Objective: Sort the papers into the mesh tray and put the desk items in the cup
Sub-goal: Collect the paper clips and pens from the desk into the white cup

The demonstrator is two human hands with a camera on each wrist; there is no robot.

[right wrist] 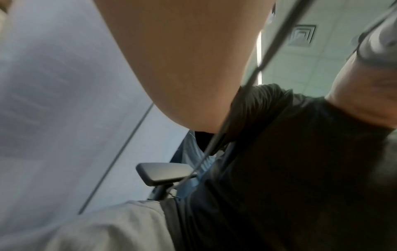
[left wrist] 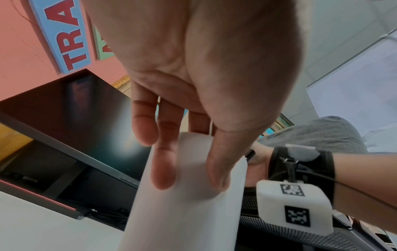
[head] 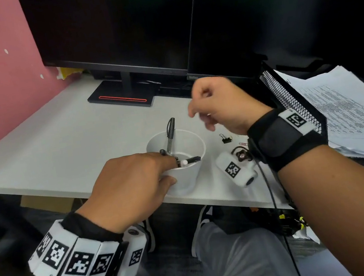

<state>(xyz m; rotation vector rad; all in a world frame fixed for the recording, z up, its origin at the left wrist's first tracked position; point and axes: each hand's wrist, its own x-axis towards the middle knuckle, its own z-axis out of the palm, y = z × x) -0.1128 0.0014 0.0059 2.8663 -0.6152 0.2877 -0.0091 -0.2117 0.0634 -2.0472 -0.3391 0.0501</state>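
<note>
Now left hand (head: pixel 131 188) grips the smooth, white, tapered cup (head: pixel 188 176).

Head view looks down on the desk (head: pixel 59 144) and cup (head: pixel 188 176); left wrist view sees that cup closely from below; right wrist view faces the person's shirt (right wrist: pixel 290 169).

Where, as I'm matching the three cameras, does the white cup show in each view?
Head: white cup lower centre, at the desk's near edge, the left hand gripping its near side.
Left wrist: bottom centre, large, fingers across its wall.
Right wrist: not in it.
Shared landmark: the black monitor, top in the head view, left in the left wrist view.
</note>
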